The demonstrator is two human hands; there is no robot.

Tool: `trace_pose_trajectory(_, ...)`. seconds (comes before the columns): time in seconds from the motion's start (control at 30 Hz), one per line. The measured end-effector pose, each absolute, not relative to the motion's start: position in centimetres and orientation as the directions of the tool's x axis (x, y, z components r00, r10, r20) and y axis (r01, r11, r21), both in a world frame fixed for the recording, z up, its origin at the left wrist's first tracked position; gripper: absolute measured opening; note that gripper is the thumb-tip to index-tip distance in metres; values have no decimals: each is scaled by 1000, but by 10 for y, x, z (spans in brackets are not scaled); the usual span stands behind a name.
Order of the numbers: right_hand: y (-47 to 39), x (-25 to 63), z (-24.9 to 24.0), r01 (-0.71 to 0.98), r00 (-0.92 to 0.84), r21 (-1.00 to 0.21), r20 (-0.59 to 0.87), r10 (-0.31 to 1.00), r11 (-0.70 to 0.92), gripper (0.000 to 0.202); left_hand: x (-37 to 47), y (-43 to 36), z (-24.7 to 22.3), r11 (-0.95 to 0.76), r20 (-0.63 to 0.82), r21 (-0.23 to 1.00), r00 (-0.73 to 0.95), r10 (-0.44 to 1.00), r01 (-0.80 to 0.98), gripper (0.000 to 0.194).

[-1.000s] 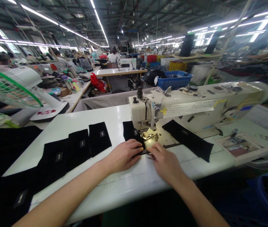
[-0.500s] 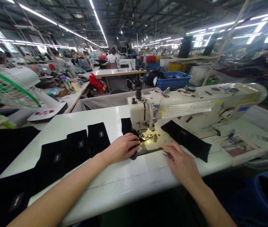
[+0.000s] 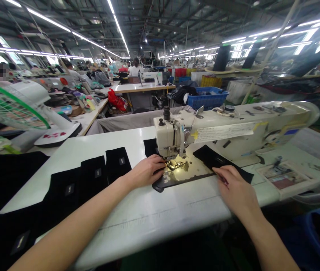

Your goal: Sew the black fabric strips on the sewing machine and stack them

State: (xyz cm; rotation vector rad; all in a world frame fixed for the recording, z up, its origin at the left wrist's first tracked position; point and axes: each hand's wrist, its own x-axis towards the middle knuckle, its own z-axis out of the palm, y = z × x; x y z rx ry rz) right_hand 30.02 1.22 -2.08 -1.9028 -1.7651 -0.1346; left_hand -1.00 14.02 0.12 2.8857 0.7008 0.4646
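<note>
My left hand (image 3: 150, 171) lies at the left of the sewing machine's needle area, its fingertips on a black fabric piece (image 3: 149, 146) that runs behind the machine head (image 3: 165, 135). My right hand (image 3: 236, 188) is closed around a small dark tool, mostly hidden in the fingers, near the front edge of the metal plate (image 3: 193, 174). Just behind it lies another black piece (image 3: 209, 156) with a small label. Several black labelled pieces (image 3: 117, 165) are laid out in a row to the left of my left hand.
A fan (image 3: 15, 101) stands at the left. On the table's right is a tray (image 3: 287, 175) with small items. A blue basket (image 3: 207, 98) stands beyond the machine, and a blue container (image 3: 315, 241) at the lower right. People sit farther back.
My right hand has moved right, away from the needle area, towards the black piece on the right. My left hand has shifted slightly left and up with the fabric.
</note>
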Motion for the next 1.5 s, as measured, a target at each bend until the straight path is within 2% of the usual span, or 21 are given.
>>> trace_pose_trajectory(0.13,19,313,-21,956,239,-246,338,910,-159,31,-10,137,1,-880,271,200,839,472,430,29)
trace_pose_trajectory(0.2,23,318,-22,962,235,-208,287,929,-179,33,-10,135,1,-873,271,204,831,485,443,29)
trace_pose_trajectory(0.3,27,325,-25,971,179,-202,253,951,-129,31,-10,132,1,-863,290,220,814,503,455,29)
trace_pose_trajectory(0.47,31,335,-31,959,118,-279,255,960,-44,34,-14,131,-2,-858,307,230,802,511,459,29)
trace_pose_trajectory(0.6,31,341,-32,956,100,-292,276,956,-16,36,-17,130,-6,-846,302,222,791,532,485,32)
trace_pose_trajectory(0.7,29,343,-28,947,190,-315,396,898,-61,37,-21,129,-10,-834,283,212,784,552,510,36)
trace_pose_trajectory(0.8,25,340,-18,940,283,-327,595,752,-95,42,-30,129,-14,-819,275,224,772,573,529,38)
trace_pose_trajectory(0.93,10,323,-3,976,136,-214,723,678,31,41,-56,127,-15,-791,273,217,742,612,572,38)
trace_pose_trajectory(1.07,-11,300,-4,974,23,-174,720,694,148,33,-64,101,-6,-718,334,248,638,693,650,31)
trace_pose_trajectory(1.13,-20,287,-12,960,-21,-190,687,727,207,29,-48,75,2,-622,359,413,509,782,665,27)
trace_pose_trajectory(1.17,-25,280,-16,948,-49,-204,667,744,245,27,-36,60,6,-529,320,564,422,848,634,31)
trace_pose_trajectory(1.2,-29,272,-21,931,-85,-221,642,762,290,25,-22,47,8,-382,186,737,376,908,558,37)
trace_pose_trajectory(1.23,-33,263,-25,910,-127,-238,619,775,339,22,-9,35,9,-156,-45,890,425,904,427,44)
trace_pose_trajectory(1.27,-37,254,-28,884,-168,-260,598,783,389,21,4,26,9,120,-249,955,506,826,272,50)
trace_pose_trajectory(1.3,-42,244,-30,853,-211,-284,579,788,438,22,15,20,7,343,-364,928,539,759,144,53)
trace_pose_trajectory(1.33,-46,235,-31,818,-247,-314,565,787,482,22,23,18,5,494,-426,869,533,731,18,50)
trace_pose_trajectory(1.37,-49,227,-32,783,-266,-355,551,791,510,23,28,19,2,570,-461,815,479,747,-105,45)
trace_pose_trajectory(1.43,-52,217,-33,713,-241,-464,541,805,526,23,31,27,-3,563,-482,770,302,822,-302,32)
trace_pose_trajectory(1.5,-47,217,-33,685,-92,-582,528,844,438,27,26,38,-5,540,-469,741,268,841,-399,30)
